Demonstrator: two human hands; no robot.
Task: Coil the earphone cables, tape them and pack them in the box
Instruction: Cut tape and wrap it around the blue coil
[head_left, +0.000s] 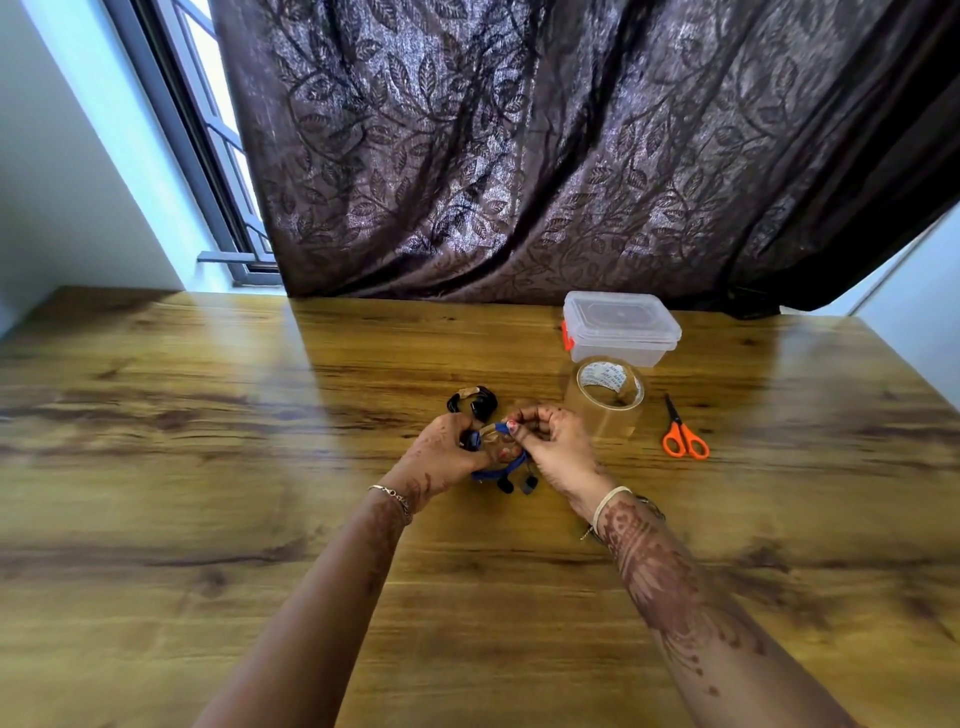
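Left hand (441, 457) and right hand (556, 447) pinch the blue earphone coil (491, 474) between their curled fingers (524, 415).

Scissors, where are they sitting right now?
In the head view, the orange-handled scissors lie on the wooden table, right of center, just right of the tape roll and nearer the person than the clear box.

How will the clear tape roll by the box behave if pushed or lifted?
The tape roll seems to rest on its flat face, core opening up, so it would probably slide on the glossy table rather than roll. Its hollow core suggests it is light and stiff. The smooth clear side may be slippery.
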